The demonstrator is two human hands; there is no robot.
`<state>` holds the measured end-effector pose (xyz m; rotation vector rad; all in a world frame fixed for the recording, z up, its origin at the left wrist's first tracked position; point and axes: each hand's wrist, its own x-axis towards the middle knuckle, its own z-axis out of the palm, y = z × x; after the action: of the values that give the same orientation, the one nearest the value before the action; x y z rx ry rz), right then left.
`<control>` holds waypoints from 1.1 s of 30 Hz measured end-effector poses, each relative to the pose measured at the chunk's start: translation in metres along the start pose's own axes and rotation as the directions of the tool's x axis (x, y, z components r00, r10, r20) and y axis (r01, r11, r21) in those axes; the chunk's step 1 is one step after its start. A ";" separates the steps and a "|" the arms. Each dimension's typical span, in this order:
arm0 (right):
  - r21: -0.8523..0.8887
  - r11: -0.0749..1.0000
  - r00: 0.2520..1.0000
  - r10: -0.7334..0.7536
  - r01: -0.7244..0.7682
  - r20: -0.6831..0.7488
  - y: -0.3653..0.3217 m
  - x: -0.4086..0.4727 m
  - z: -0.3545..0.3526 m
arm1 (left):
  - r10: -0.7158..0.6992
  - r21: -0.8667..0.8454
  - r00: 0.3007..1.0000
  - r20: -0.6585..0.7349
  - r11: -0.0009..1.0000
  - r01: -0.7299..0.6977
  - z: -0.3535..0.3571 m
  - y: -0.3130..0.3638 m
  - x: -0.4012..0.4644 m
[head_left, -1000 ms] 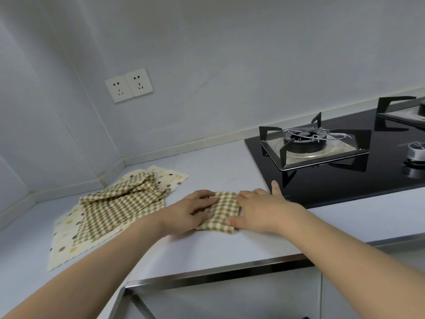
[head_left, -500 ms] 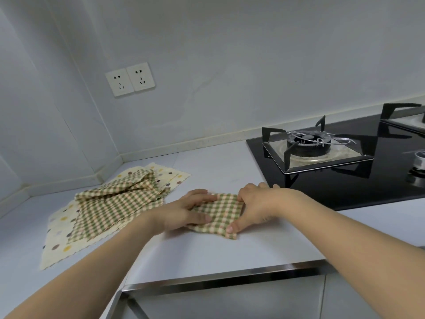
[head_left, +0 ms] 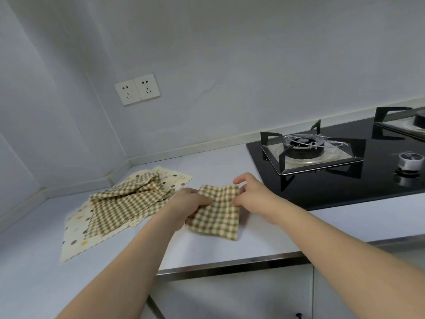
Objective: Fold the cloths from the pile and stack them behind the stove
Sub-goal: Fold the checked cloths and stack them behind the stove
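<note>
A second ago both hands pressed the folded checked cloth (head_left: 217, 211) flat; now it is lifted by its top edge at frame centre. The left hand (head_left: 192, 204) grips its left corner, the right hand (head_left: 251, 192) pinches the right corner, the lower edge seemingly still touching the counter (head_left: 207, 252). The pile (head_left: 122, 203) lies at left, the stove (head_left: 340, 162) at right.

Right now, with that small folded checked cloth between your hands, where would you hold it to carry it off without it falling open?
Probably by the two top corners, where the left hand and right hand already pinch the folded checked cloth. Come in from either side at its upper edge. The lower part droops toward the counter, so a grip pinching all layers together up top should keep the fold closed.
</note>
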<state>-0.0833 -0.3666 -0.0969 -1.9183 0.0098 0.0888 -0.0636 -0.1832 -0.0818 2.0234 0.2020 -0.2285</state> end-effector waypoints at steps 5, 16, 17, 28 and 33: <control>0.540 0.837 0.995 0.096 -0.085 0.008 -0.015 -0.010 -0.004 | -0.017 -0.366 0.998 0.055 0.930 0.036 0.003 -0.001 -0.022; 0.470 0.838 0.949 0.315 -0.278 -0.001 -0.006 0.059 0.021 | 0.256 -0.153 0.897 -0.359 0.932 -0.327 0.025 0.010 0.024; 0.444 0.852 0.949 0.316 -0.277 -0.014 -0.005 0.072 0.024 | 0.271 -0.123 0.885 -0.378 0.933 -0.338 0.026 0.010 0.035; 0.096 0.983 0.949 0.176 -0.155 -0.263 -0.131 0.119 -0.052 | 0.124 -0.126 0.914 -0.386 0.975 -0.185 0.000 0.148 0.067; 0.174 0.968 0.917 0.229 -0.179 -0.327 -0.216 0.103 -0.128 | 0.138 -0.166 0.938 -0.317 0.966 -0.198 -0.007 0.263 0.039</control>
<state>0.0376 -0.4087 0.1426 -1.7640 0.4443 -0.1077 0.0386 -0.2917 0.1381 1.8587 0.2319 0.2074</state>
